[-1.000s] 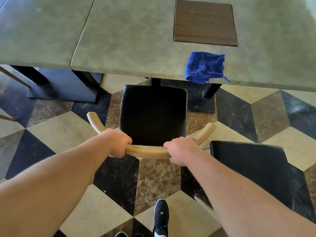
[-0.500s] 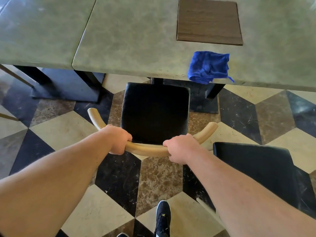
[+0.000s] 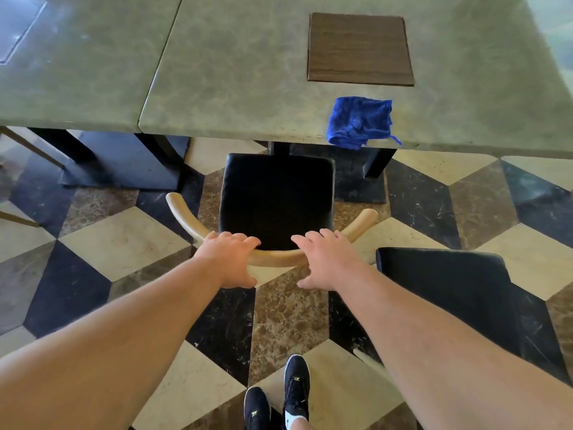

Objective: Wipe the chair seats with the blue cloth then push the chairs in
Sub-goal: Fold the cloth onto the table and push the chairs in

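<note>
Chair (image 3: 276,197) stands at the table (image 3: 232,72) edge, not fully pushed in, left hand (image 3: 228,259) and right hand (image 3: 325,259) open-fingered, loose on its backrest (image 3: 276,259), blue cloth (image 3: 359,121) parked, second chair (image 3: 443,283) waiting.

Wood backrest (image 3: 273,259), glossy marble floor (image 3: 124,243)

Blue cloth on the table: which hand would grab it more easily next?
Probably the right hand: the blue cloth lies on its side of the chair, while the left hand would have to cross over.
</note>
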